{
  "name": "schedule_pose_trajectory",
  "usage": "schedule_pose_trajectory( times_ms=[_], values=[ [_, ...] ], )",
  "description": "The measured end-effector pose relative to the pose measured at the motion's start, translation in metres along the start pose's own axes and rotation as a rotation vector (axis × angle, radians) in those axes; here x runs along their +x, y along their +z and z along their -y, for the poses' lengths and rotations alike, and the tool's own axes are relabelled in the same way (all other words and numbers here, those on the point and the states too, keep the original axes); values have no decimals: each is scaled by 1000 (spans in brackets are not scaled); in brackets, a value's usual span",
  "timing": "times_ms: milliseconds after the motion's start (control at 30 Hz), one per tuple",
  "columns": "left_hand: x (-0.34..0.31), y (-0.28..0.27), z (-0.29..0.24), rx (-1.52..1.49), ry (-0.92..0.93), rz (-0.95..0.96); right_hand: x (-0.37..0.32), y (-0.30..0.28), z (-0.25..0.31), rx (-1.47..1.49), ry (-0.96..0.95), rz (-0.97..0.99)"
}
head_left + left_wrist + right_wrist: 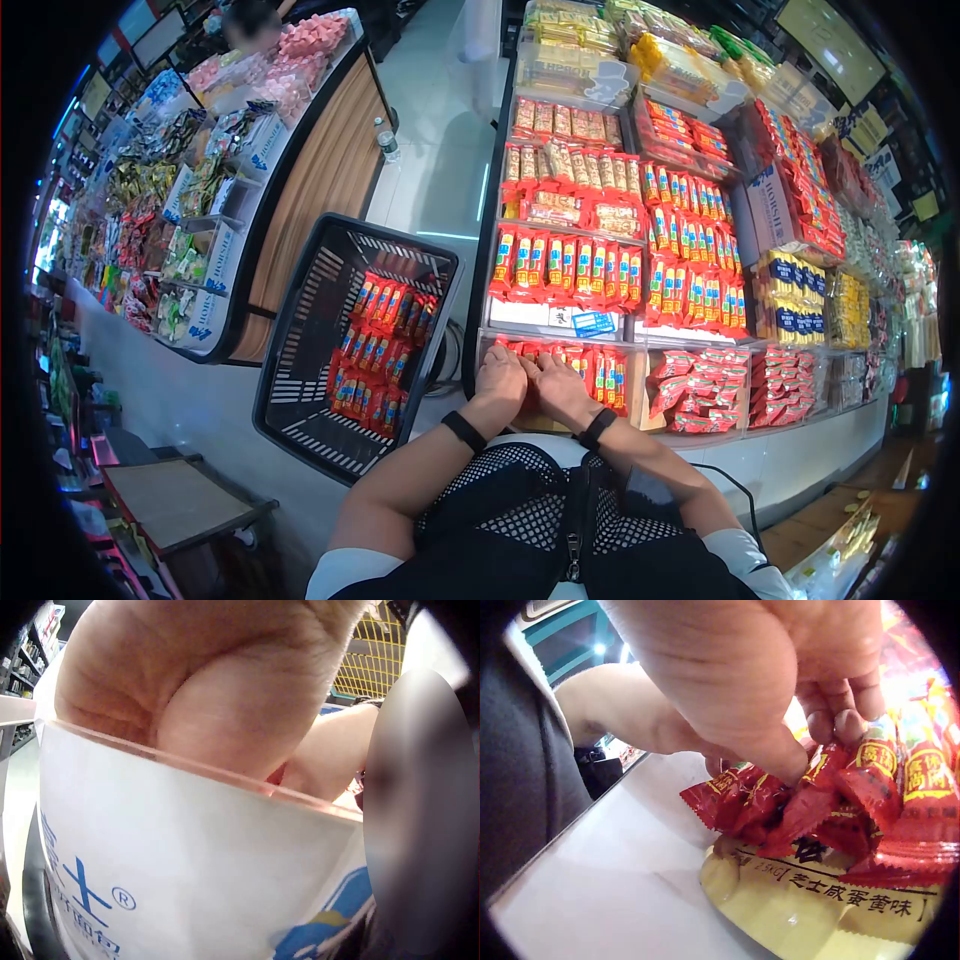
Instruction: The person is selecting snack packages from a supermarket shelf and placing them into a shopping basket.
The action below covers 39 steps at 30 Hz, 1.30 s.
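Note:
Both hands reach into the front bin of the red display, over its clear rim. My right hand [558, 388] bends over small red-wrapped snack packets [605, 375]. In the right wrist view its thumb and fingertips pinch a red packet [821, 765] among others that lie over a yellow printed bag [802, 900]. The left hand [500, 375] is close beside it, at the bin's left end. Its palm [202, 690] hangs behind the white front panel [180, 847], which has blue lettering; its fingertips are hidden there, and I cannot tell what they hold.
A black shopping basket [290, 350] with rows of red packets stands to the left. Behind the front bin rise tiers of red snack packets [565, 265]. A wood-sided candy display [310, 190] is across the aisle, with a bottle [386, 140] by it. A small cart [180, 495] is lower left.

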State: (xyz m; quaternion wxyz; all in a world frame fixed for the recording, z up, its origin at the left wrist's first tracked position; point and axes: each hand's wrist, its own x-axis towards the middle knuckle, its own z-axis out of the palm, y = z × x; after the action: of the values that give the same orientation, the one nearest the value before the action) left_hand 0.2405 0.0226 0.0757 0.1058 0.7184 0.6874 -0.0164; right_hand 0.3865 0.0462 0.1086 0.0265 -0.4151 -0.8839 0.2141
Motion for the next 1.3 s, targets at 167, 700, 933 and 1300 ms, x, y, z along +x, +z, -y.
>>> schedule_pose_trajectory(
  times_ms=[167,700,933,1300],
  values=[
    [9,14,2,31,-38,30,1,-1,1,-33,-11,-14],
    [5,-4,16,252,199,-116,-1,-4,-3,-10,1,-48],
    [-17,-87,26,95,195,-140,-2,-3,-4,-24,12,-113],
    [-67,-132,120,-219,-139,-431,37,-8,17,19,-352,-172]
  ],
)
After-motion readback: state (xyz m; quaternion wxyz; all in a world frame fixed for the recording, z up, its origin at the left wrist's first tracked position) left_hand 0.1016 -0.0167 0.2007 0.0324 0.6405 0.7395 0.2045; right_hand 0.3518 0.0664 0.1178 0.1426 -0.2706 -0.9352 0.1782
